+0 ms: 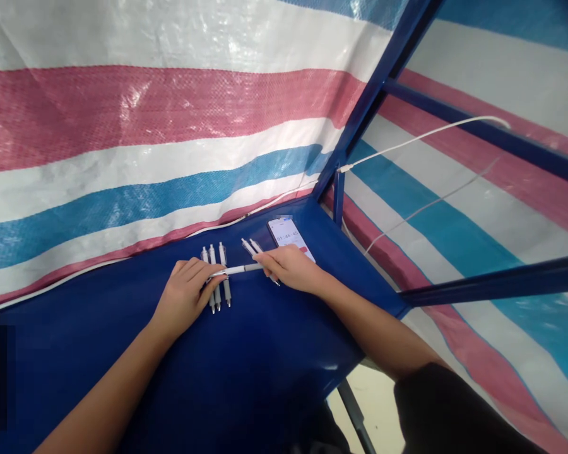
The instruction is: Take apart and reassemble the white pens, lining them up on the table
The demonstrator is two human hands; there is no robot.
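Note:
A white pen with a grey grip (pixel 238 270) is held sideways between my two hands. The fingers of my left hand (pixel 185 291) pinch its left end, above three white and grey pens (pixel 226 287) lying side by side. My right hand (pixel 286 268) grips the other end with closed fingertips. Two more pens (pixel 248 246) lie partly under my right hand, their lower parts mostly hidden by it.
A phone (pixel 288 234) with a lit timer screen lies behind my right hand on the blue table (pixel 218 372). Blue metal bars (pixel 454 284) and striped sheeting (pixel 170 101) enclose the back and right. A white cable (pixel 421 135) hangs at the right.

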